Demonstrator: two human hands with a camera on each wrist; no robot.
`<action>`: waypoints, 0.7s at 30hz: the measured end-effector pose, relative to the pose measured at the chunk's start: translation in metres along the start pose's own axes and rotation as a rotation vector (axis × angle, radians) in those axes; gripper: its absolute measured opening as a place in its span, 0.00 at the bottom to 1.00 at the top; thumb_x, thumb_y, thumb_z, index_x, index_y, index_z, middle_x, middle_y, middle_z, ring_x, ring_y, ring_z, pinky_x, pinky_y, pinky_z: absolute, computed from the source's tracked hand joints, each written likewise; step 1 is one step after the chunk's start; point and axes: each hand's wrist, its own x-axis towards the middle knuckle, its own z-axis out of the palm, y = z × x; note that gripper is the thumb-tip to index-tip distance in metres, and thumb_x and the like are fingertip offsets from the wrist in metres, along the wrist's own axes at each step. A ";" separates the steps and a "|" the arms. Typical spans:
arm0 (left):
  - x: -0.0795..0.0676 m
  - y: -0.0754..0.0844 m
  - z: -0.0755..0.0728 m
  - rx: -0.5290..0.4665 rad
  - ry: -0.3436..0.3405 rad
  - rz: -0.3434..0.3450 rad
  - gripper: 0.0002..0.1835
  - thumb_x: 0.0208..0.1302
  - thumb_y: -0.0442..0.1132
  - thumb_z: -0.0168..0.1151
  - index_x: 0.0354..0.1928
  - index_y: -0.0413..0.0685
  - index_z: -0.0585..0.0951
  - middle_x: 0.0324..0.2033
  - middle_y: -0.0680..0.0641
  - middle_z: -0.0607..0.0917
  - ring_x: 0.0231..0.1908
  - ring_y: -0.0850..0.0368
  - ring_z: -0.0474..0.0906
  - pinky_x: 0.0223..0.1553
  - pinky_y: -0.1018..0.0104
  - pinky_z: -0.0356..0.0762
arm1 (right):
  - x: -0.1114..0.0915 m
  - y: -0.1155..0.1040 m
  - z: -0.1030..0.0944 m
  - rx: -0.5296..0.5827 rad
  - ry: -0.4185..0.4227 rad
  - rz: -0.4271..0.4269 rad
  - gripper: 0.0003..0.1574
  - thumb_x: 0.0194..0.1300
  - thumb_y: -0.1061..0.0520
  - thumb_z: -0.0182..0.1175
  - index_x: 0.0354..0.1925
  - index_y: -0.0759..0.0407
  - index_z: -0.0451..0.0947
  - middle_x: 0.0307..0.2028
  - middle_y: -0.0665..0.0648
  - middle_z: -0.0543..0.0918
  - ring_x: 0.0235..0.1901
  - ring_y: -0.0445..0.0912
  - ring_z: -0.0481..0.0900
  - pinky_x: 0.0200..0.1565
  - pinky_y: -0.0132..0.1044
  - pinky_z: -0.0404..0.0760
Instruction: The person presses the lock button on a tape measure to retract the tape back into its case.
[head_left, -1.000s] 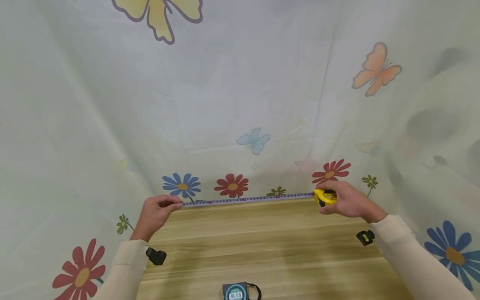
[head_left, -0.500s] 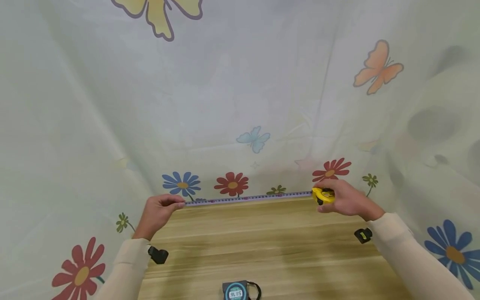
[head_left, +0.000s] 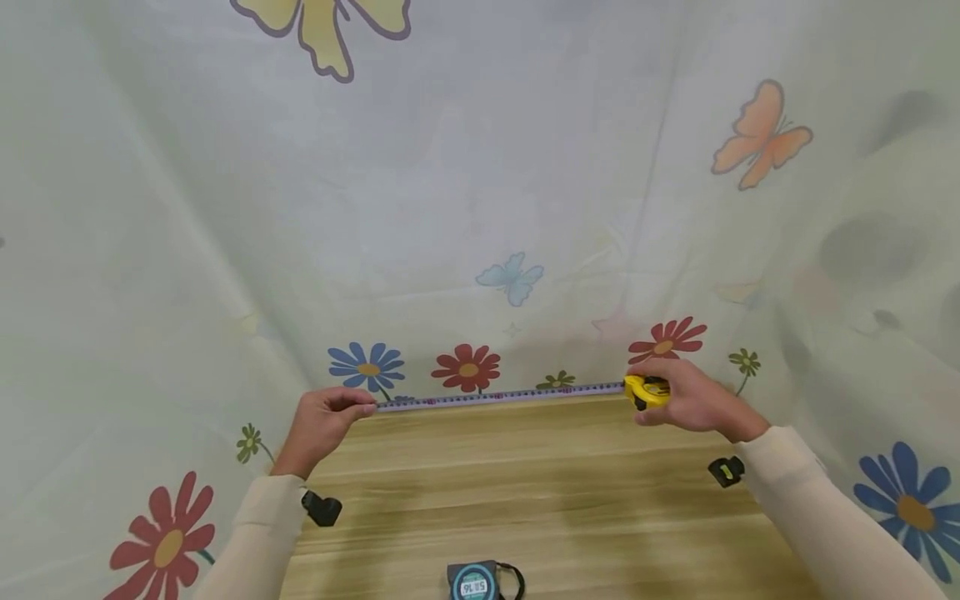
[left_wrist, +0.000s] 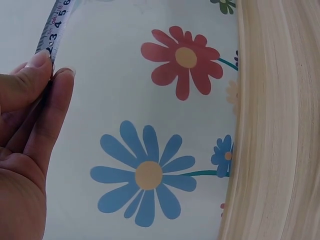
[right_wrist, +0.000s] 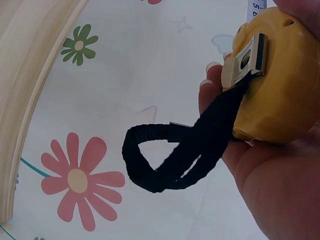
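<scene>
My right hand [head_left: 686, 396] grips a yellow tape measure [head_left: 647, 391], its fingers and thumb wrapped about the case. A black wrist strap [right_wrist: 175, 155] and a metal belt clip [right_wrist: 252, 55] show on the case in the right wrist view. The printed blade [head_left: 498, 397] stretches leftward from the case, nearly level, to my left hand [head_left: 324, 423]. Thumb and forefinger of that hand pinch the blade's free end, close to the low numbers on the blade [left_wrist: 54, 32] in the left wrist view. The hook at its tip is hidden by the fingers.
A second tape measure [head_left: 473, 581], dark with a blue ring and a black strap, lies at the near edge of the wood-grain table [head_left: 480, 500]. Behind the table hangs pale sheeting [head_left: 450, 208] printed with flowers and butterflies, continuing down both sides.
My left hand has shifted slightly to the right with the blade end. The pulled-out length between the hands looks a little shorter. The right hand stays nearly in place.
</scene>
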 end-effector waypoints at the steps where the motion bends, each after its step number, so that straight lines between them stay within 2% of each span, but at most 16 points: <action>1: 0.000 0.000 0.000 0.001 0.002 -0.001 0.08 0.67 0.42 0.72 0.43 0.47 0.92 0.45 0.43 0.92 0.41 0.67 0.86 0.44 0.73 0.85 | 0.000 0.000 0.000 -0.002 0.004 -0.003 0.38 0.54 0.54 0.80 0.60 0.65 0.80 0.49 0.59 0.85 0.42 0.48 0.77 0.43 0.36 0.81; 12: 0.003 0.000 0.001 0.009 0.003 0.002 0.09 0.67 0.44 0.72 0.43 0.48 0.92 0.44 0.46 0.92 0.42 0.68 0.86 0.44 0.72 0.85 | 0.000 -0.002 0.000 0.014 -0.008 0.003 0.37 0.55 0.54 0.80 0.60 0.65 0.80 0.49 0.59 0.85 0.43 0.49 0.77 0.45 0.40 0.81; 21: 0.005 0.004 0.003 -0.005 -0.008 -0.012 0.09 0.68 0.44 0.72 0.43 0.48 0.92 0.44 0.46 0.92 0.41 0.63 0.87 0.45 0.70 0.86 | 0.000 -0.003 0.001 0.040 -0.016 0.030 0.38 0.56 0.53 0.80 0.61 0.64 0.79 0.49 0.59 0.84 0.43 0.50 0.76 0.45 0.40 0.81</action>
